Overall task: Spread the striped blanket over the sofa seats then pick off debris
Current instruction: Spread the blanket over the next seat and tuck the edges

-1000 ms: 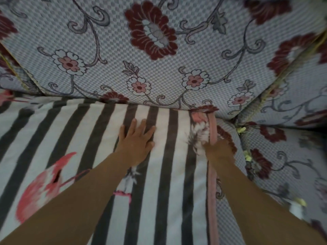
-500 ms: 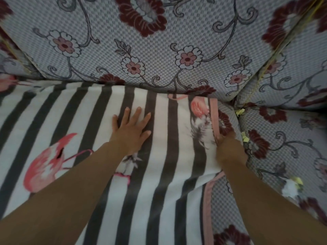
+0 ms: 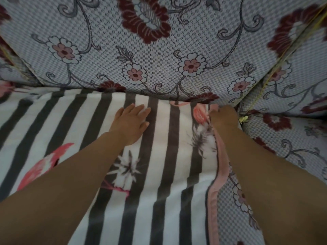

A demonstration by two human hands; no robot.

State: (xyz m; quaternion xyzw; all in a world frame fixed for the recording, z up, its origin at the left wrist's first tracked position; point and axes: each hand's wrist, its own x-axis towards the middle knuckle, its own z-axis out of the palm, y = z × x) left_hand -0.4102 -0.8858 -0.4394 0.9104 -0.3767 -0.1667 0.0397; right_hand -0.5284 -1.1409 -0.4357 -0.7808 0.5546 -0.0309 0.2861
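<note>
Striped blanket (image 3: 159,174) lies over the sofa seat (image 3: 235,227), black-and-white stripes with pink flamingo prints; its far edge is pushed up against the base of the floral back cushion (image 3: 159,55), and whether any of it is tucked into the crease cannot be told. Blanket runs out of view at left and bottom. Its pink trim edge (image 3: 217,174) runs front to back on the right, with bare floral seat fabric exposed beside it. Left hand (image 3: 131,122) rests flat on the blanket near the back crease, palm down, fingers extended and slightly spread, gripping nothing. Right hand (image 3: 223,117) sits at the blanket's far right corner, on the pink trim where it meets the back cushion; fingers curl down toward the fabric and are hidden behind the back of the hand, so whether they pinch the trim cannot be told. Both forearms enter from the bottom and cover part of the blanket and seat. A small yellowish scrap (image 3: 243,119) lies in the gap just right of the right hand, between this seat and the neighbouring seat cushion (image 3: 292,138); too small to identify. The blanket between the hands shows shallow folds. Neighbouring cushion to the right is uncovered.
</note>
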